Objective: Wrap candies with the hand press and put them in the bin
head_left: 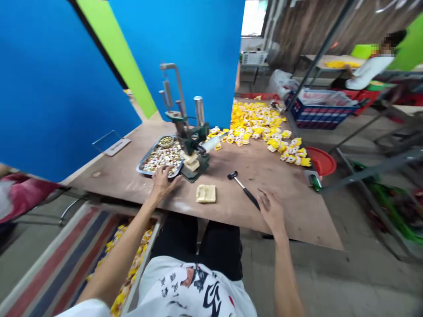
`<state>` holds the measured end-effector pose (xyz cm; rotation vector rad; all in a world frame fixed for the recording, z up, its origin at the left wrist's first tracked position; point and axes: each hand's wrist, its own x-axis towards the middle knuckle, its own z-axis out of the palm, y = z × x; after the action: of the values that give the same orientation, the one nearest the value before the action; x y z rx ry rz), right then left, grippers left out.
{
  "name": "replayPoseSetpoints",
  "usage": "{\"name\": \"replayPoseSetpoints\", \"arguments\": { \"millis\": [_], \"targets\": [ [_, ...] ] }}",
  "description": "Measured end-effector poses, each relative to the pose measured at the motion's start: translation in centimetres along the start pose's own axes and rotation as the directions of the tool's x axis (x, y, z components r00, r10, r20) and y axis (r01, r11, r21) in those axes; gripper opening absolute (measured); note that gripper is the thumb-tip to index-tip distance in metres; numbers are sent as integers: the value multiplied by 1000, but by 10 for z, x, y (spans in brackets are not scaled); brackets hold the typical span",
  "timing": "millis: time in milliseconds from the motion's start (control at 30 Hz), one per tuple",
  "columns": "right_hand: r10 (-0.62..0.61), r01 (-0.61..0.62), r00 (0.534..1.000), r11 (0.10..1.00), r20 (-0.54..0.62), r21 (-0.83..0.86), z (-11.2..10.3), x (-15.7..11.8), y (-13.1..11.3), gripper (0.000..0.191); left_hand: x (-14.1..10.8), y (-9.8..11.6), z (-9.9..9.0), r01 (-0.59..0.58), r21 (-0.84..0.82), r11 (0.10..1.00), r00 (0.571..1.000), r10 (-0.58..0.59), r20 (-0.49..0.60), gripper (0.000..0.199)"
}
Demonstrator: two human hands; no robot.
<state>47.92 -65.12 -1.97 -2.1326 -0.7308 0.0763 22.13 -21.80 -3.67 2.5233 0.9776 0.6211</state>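
My left hand [161, 182] rests with spread fingers on the near rim of a steel tray [158, 154], which holds a mix of small pale and brown pieces. A small round dish of gold-coloured pieces [166, 141] sits in the tray's far corner. Just right of the tray stands a green manual bench press [188, 136] with a cream block under its head. My right hand [271, 211] is open, just beyond the table's near edge, close to the black handle end of a small hammer [243, 187]. A cream moulded block [205, 193] lies between my hands.
A large heap of yellow-and-white wrapped pieces [257, 125] covers the far right of the plywood table [264, 211]. A striped bin of yellow pieces [128, 259] stands below left. Behind are a blue partition [185, 53], a red basin [322, 160], a blue crate [319, 110] and a seated co-worker [370, 72].
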Motion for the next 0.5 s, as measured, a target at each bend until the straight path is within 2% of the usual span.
{"name": "replayPoseSetpoints", "arguments": {
  "millis": [67, 133, 200, 267, 333, 400, 500],
  "targets": [
    [-49, 50, 998, 999, 32, -16, -2, 29, 9, 44, 17, 3, 11, -33, -32, 999, 999, 32, -39, 69],
    [-68, 70, 995, 997, 69, -22, 1, 74, 15, 43, 41, 10, 20, -95, -103, 990, 995, 93, -21, 82],
    [-86, 91, 990, 995, 110, -43, 11, 129, 12, 44, 66, 18, 27, -133, -205, 970, 988, 147, 53, 81],
    [-97, 105, 983, 994, 155, -45, 27, 183, 0, 44, 82, 26, 33, -78, -327, 942, 982, 130, 139, 70],
    [-97, 103, 981, 994, 170, -29, 48, 230, -21, 44, 88, 30, 38, 45, -420, 906, 974, 54, 220, 61],
    [-98, 99, 982, 995, 164, -2, 77, 267, -46, 46, 85, 31, 40, 145, -467, 872, 967, -25, 253, 60],
    [-132, 126, 977, 991, 168, 44, 132, 310, -87, 46, 79, 28, 41, 177, -509, 842, 968, -55, 246, 56]
  ]
}}
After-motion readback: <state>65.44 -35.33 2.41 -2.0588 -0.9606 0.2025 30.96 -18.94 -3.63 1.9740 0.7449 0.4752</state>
